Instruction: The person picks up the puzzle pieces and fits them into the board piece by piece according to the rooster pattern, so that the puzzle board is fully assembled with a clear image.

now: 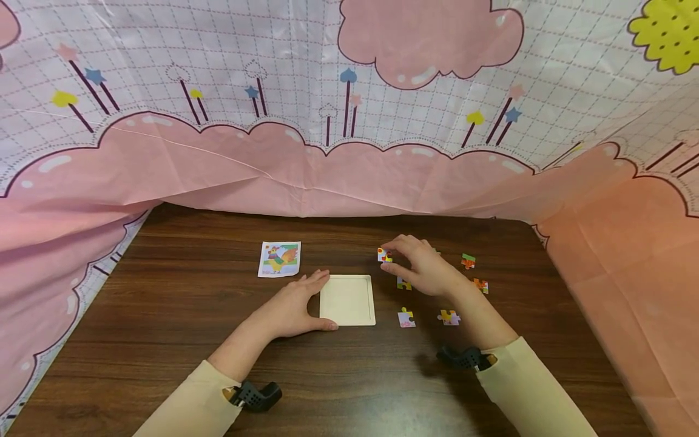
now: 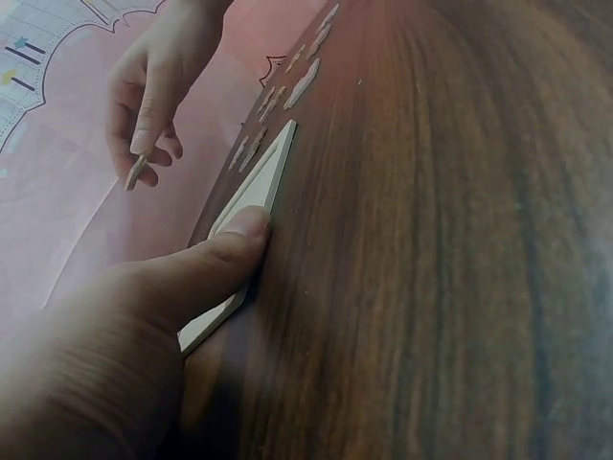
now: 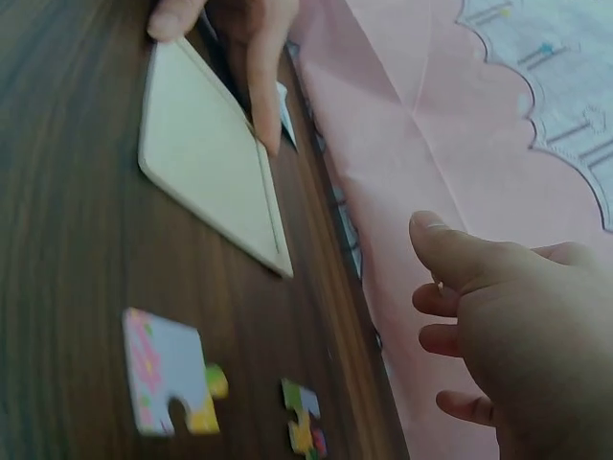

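A cream square puzzle tray (image 1: 347,300) lies on the table, a thin raised rim around its bare inside. My left hand (image 1: 295,309) holds it at the left, thumb at the near edge and fingers at the far left corner. To the right of the tray and above the table, my right hand (image 1: 426,267) pinches a jigsaw piece (image 1: 383,255) with red and yellow print between thumb and fingers. In the left wrist view that piece (image 2: 136,172) shows edge-on; in the right wrist view the hand mostly hides it.
Loose jigsaw pieces lie right of the tray, among them a lilac one (image 1: 406,318), a yellow one (image 1: 449,317) and a green-orange one (image 1: 468,261). A picture card of a rooster (image 1: 280,259) lies behind the left hand. A pink patterned cloth (image 1: 349,179) hangs behind the table.
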Available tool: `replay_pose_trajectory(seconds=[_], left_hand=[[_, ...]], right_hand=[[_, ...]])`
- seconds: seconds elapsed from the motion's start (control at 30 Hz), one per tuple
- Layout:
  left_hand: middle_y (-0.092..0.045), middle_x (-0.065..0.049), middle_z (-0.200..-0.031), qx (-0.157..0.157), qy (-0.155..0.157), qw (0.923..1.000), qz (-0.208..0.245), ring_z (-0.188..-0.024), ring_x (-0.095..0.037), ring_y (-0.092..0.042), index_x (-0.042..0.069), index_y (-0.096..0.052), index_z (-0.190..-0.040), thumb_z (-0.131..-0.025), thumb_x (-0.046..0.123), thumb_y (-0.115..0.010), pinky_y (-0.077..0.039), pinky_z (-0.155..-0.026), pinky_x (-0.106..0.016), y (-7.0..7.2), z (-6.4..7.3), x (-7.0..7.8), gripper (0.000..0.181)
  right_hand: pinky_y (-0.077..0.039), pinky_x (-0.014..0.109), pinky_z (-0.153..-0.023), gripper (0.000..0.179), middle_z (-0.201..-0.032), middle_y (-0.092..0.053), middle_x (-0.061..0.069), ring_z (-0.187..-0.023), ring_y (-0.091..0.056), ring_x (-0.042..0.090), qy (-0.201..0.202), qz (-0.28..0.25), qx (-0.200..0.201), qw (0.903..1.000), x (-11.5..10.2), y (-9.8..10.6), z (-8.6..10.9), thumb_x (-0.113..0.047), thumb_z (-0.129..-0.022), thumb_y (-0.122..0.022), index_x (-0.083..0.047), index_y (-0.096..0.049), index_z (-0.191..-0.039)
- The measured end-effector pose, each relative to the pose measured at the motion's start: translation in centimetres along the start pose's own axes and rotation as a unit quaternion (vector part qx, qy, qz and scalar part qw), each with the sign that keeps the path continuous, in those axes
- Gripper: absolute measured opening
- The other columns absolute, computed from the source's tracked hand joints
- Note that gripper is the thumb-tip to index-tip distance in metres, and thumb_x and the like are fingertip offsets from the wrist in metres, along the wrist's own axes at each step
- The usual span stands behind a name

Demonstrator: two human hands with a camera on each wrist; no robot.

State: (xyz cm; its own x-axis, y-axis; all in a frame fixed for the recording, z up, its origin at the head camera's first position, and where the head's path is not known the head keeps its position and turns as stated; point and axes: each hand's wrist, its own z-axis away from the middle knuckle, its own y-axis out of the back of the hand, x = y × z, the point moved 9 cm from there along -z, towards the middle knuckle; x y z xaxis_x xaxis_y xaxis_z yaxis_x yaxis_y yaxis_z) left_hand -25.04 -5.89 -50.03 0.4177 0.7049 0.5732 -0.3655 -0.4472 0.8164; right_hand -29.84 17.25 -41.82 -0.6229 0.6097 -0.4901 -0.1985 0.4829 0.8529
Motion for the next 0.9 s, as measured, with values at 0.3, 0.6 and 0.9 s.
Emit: replay_pose_trajectory(seconds=[0.3,0.6,0.9], left_hand=[[-0.026,-0.003,-0.173,0.000,0.003,1.0000,0.001,-0.154,-0.042,-0.030,0.011,-0.034,-0.167,-0.083,0.069,-0.081,-0.024,-0.126,-0.056,-0.1,-0.1,-0.1,0.112],[-0.029,-0.005,-0.172,0.005,0.003,1.0000,0.001,-0.153,-0.042,-0.032,0.010,-0.036,-0.166,-0.082,0.070,-0.081,-0.024,-0.125,-0.056,0.0,-0.1,-0.2,0.113],[-0.029,-0.008,-0.171,0.007,-0.002,1.0000,0.006,-0.156,-0.036,-0.028,0.009,-0.035,-0.166,-0.081,0.068,-0.083,-0.024,-0.126,-0.055,0.1,-0.1,0.0,0.114]], right_hand=[[-0.042,0.049,-0.101,0.045,-0.130,-0.064,-0.003,-0.124,-0.056,0.018,0.018,0.018,-0.015,0.9995,-2.1,-2.5,-1.3,-0.040,-0.106,-0.068,-0.010,-0.066,-0.140],[-0.042,0.047,-0.101,0.044,-0.129,-0.065,-0.003,-0.122,-0.056,0.016,0.028,0.005,-0.027,0.9992,-3.8,-4.3,-2.1,-0.034,-0.104,-0.071,-0.009,-0.067,-0.140],[-0.042,0.046,-0.098,0.046,-0.127,-0.065,-0.003,-0.119,-0.058,0.019,0.039,0.011,-0.035,0.9986,-4.3,-6.1,-2.5,-0.041,-0.105,-0.068,-0.010,-0.068,-0.138]])
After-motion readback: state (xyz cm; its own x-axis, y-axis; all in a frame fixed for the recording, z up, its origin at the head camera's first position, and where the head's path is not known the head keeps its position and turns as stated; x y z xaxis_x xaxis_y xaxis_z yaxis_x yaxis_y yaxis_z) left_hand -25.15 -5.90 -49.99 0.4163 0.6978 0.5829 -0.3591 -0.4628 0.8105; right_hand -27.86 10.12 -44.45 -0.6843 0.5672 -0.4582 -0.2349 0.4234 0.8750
